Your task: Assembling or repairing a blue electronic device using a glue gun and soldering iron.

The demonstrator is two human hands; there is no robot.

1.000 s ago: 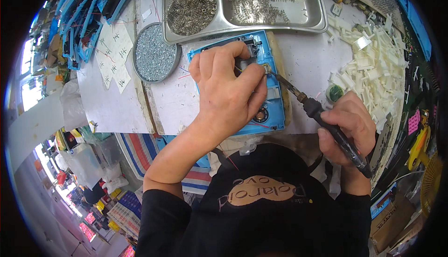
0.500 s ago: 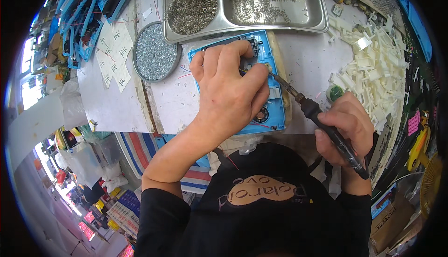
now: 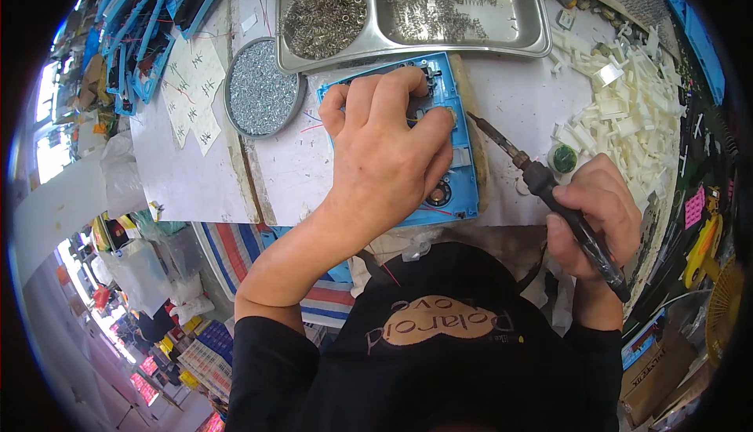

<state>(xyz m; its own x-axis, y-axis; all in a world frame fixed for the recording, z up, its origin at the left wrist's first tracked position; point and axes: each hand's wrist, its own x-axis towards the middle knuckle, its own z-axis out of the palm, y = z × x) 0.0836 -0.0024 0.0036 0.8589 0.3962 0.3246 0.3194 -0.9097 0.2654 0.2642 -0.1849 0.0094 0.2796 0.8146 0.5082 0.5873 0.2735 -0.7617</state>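
Observation:
A blue plastic casing lies on the white table with electronic parts, thin wires and a round speaker inside. My left hand is over it, fingers curled down into the casing and thumb bent inward. Whatever its fingertips pinch is hidden beneath the hand; a short bit of yellow wire shows by the thumb. My right hand grips a black soldering iron by its handle. The iron's tip is just off the casing's right edge, apart from it.
Metal springs fill a steel tray at the back. Left of the casing stands a round dish of small screws. White plastic parts are heaped on the right, beside a green solder spool. More blue casings are piled at far left.
The soldering iron has drawn back to the right, its tip leaving the spot near my left thumb. My left hand and the casing have hardly moved.

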